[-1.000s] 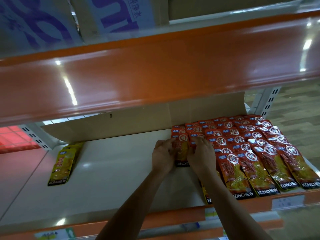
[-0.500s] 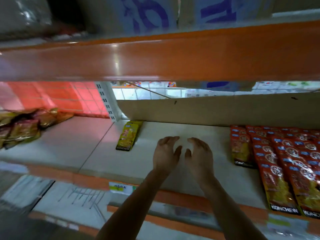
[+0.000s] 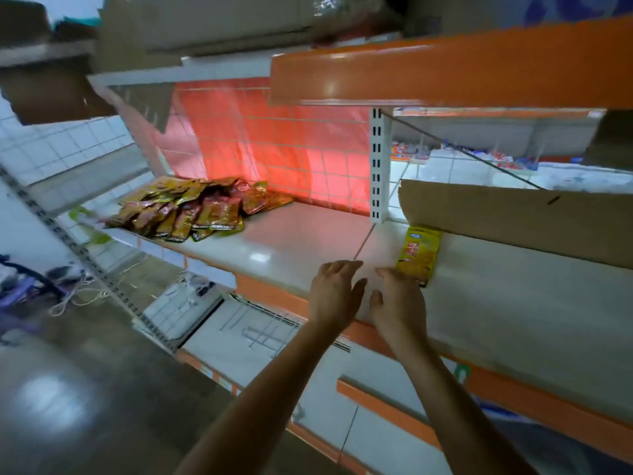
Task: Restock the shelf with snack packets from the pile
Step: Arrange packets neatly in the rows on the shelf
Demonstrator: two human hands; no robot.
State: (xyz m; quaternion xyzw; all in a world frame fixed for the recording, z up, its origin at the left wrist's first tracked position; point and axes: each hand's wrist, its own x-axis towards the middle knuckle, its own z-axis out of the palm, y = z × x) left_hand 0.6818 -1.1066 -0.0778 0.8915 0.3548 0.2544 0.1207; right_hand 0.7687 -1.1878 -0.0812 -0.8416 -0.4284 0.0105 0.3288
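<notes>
Just above the shelf's point(image 3: 294, 248) front edge, the left hand point(image 3: 334, 294) and right hand point(image 3: 397, 299) hover side by side, fingers loosely spread, holding nothing. The pile of snack packets point(image 3: 195, 209) lies well to the left (by the red mesh back). One yellow packet point(image 3: 418, 255) lies just beside the right hand.

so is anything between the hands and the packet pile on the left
Nothing visible. The left hand and right hand hover open at the shelf front, and only bare shelf lies between them and the pile. The lone yellow packet lies beyond the right hand, off that path.
</notes>
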